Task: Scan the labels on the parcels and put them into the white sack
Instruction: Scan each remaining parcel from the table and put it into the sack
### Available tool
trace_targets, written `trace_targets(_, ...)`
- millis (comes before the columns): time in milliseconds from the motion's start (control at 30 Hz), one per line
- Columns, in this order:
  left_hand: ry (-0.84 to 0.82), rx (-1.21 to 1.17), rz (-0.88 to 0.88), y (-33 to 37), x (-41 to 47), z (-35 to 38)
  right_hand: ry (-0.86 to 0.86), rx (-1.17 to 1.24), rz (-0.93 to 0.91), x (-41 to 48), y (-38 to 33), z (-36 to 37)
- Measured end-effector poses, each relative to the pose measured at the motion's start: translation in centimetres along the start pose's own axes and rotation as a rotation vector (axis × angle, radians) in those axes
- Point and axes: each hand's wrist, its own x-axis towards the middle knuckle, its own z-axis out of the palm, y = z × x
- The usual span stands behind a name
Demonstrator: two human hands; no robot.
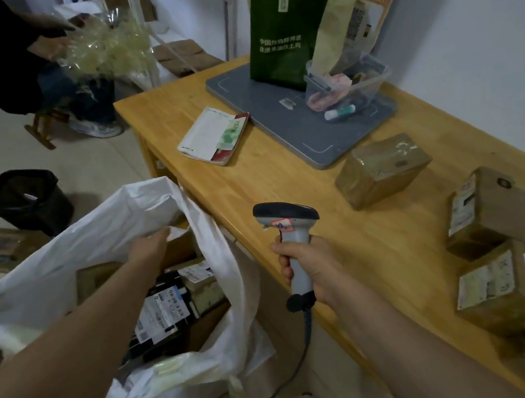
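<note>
The wooden table carries brown parcels on its right part. The white sack gapes against its left edge, holding more. The left hand reaches inside, fingers hidden, grip unclear; the right hand clasps the scanner above the table's left edge

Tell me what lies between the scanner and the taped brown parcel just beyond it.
Nothing: the head view shows only bare wooden table between the scanner and the taped parcel.

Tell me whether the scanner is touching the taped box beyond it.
Apart. The head view shows a strip of bare table between the scanner and the box.
</note>
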Motion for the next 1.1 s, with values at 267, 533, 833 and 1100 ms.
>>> trace_targets(267, -0.187, 0.442, 0.547, 5.8, -5.2, 14.1, 0.167, 0.156, 0.006, -0.4, -0.3, -6.5)
trace_targets(533, -0.382, 0.708, 0.899, 12.8, -9.5, 28.8, 0.306, 0.344, -0.011, -1.4, -1.4, -14.2)
trace_targets(833, -0.286, 1.066, 0.84, 16.0, -8.3, 36.1, 0.408, 0.374, 0.035, -1.7, -1.2, -20.2)
trace_targets(1100, -0.216, 1.155, 1.354, 7.3, -11.1, 27.3, 0.404, 0.466, -0.019, -2.4, 0.1, -21.5)
